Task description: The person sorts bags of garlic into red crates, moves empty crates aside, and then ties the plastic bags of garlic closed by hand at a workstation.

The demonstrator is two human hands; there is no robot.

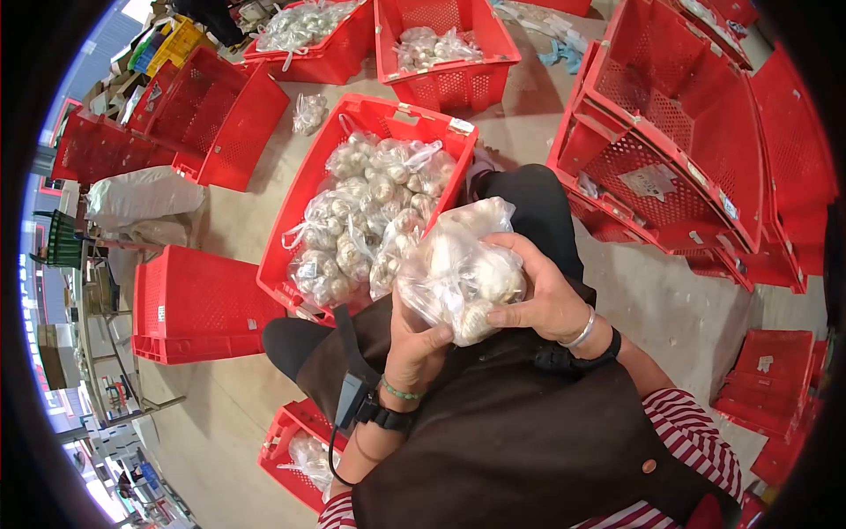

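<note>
Clear plastic wraps the bag of pale bulbs [458,278], which is held above the brown apron [529,432], in view across the near right corner of the red crate [308,185]. Both hands touch it, so neither is nearer: it lies up and right of the left hand [414,339], left of the right hand [551,295]. The right hand pinches its right side, thumb towards the body; the left cups its lower left, fingers mostly hidden. Its long axis runs roughly away from the body, leaning right; which end is the mouth I cannot tell.
</note>
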